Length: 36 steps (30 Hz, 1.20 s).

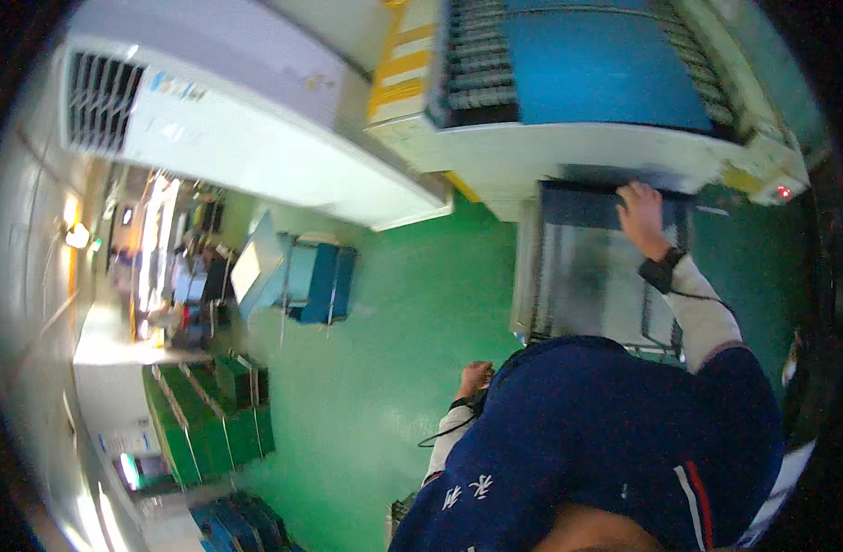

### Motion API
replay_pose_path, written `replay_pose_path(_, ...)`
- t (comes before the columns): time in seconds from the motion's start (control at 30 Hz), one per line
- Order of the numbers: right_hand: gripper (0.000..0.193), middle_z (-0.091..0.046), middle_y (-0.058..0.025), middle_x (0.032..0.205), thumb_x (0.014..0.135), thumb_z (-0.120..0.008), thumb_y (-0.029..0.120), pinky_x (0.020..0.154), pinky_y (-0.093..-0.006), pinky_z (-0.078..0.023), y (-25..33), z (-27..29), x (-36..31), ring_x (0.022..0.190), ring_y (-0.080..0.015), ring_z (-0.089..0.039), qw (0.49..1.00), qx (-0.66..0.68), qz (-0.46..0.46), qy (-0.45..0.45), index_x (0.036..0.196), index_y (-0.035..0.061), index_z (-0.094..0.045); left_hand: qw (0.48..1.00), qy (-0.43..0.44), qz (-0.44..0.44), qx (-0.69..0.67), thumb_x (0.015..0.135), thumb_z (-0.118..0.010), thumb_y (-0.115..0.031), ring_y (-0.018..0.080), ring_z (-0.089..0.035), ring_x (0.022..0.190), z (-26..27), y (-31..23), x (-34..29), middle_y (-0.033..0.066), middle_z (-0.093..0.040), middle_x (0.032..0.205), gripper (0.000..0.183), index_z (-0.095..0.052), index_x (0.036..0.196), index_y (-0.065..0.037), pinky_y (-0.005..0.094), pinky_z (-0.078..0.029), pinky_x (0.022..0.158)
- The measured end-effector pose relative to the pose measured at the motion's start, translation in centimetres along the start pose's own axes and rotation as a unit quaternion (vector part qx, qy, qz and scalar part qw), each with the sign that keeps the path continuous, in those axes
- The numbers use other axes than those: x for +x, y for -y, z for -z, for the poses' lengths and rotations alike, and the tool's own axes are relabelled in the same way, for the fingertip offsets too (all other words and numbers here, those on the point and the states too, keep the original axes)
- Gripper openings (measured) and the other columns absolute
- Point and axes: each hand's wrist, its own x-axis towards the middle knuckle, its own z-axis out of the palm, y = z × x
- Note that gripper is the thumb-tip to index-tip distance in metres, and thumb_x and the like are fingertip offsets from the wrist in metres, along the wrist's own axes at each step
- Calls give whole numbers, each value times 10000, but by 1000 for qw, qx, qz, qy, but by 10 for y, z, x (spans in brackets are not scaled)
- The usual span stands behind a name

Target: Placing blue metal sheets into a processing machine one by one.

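My right hand [642, 217] is at the far end of a rack [544, 267] with a black top edge and pale, glassy-looking panels. Its fingers curl over the dark edge, though motion blurs the contact. Low beside my body, my left hand [476, 375] has its fingers curled in and nothing visible in them. A dark band circles each wrist, and a thin dark cord trails from it. The near end of the rack is hidden behind my dark blue top.
Beyond the rack stands a pale machine [495, 147] with a blue panel [587, 64] above rollers. A long white cabinet [256, 138] is to its left. Farther left on the green floor [394, 276] are a blue cart [322, 281] and green boxes [205, 423].
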Motion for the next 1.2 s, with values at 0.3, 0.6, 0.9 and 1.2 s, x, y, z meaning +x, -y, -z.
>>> replay_pose_path(0.3,362,-597,-137,976,750,-609,67,800,-426,-415,0,-23,2,923,-313,-555,993,-83,9,88,1096,33,-504,1000,-20,21,7,783,-603,-269,172,-528,506,8,19,9,42,-601,656,263,-635,863,-20,326,-447,473)
replay_pose_path(0.6,358,-590,-168,1043,799,-573,55,793,-413,-430,-42,-64,-5,953,-342,-561,994,-27,5,105,1144,12,-483,989,-81,-8,123,709,-604,-289,196,-590,530,3,22,21,104,-619,611,300,-633,742,7,344,-464,485)
replay_pose_path(0.9,318,-598,-192,992,804,-574,80,746,-416,-450,-40,-55,3,898,-346,-576,984,-82,4,157,1112,19,-520,989,-72,-38,121,725,-627,-306,196,-551,479,3,15,20,75,-593,572,271,-634,739,-36,344,-442,455)
replay_pose_path(1.2,155,-607,-221,832,769,-586,61,645,-454,-443,-26,-35,13,790,-385,-584,986,-60,-1,153,913,6,-571,984,-93,-59,140,677,-617,-367,263,-617,639,-1,20,22,125,-646,683,338,-664,688,-33,377,-487,592)
